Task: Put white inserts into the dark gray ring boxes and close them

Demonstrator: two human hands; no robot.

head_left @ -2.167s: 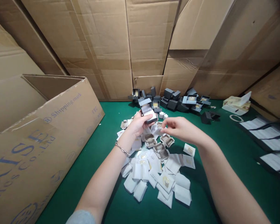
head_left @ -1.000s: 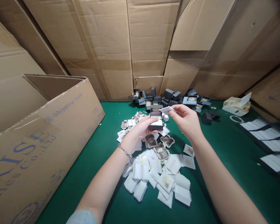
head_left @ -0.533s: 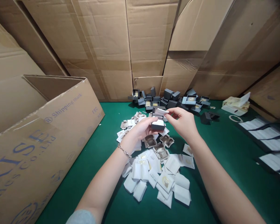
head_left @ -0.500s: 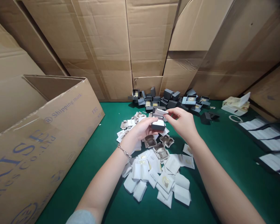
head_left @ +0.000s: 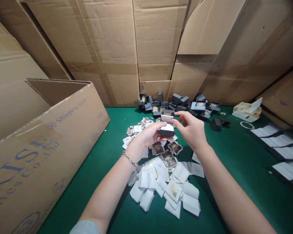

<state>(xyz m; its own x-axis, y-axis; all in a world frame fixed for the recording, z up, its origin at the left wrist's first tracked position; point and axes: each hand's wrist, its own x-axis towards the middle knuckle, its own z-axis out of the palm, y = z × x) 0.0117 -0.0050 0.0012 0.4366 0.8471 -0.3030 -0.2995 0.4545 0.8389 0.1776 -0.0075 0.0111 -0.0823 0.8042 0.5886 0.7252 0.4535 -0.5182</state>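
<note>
Green worktop walled with cardboard sheets, a carton at its left.

The sheets are taped and overlapping, and they rise along the back edge and the right side. The open carton sits along the left edge, printed in blue with "Shipping mark". Toward the back right corner lie a crumpled packet and a thin pale ring just beside it. Black trays holding white sheets run off the right edge.
</note>
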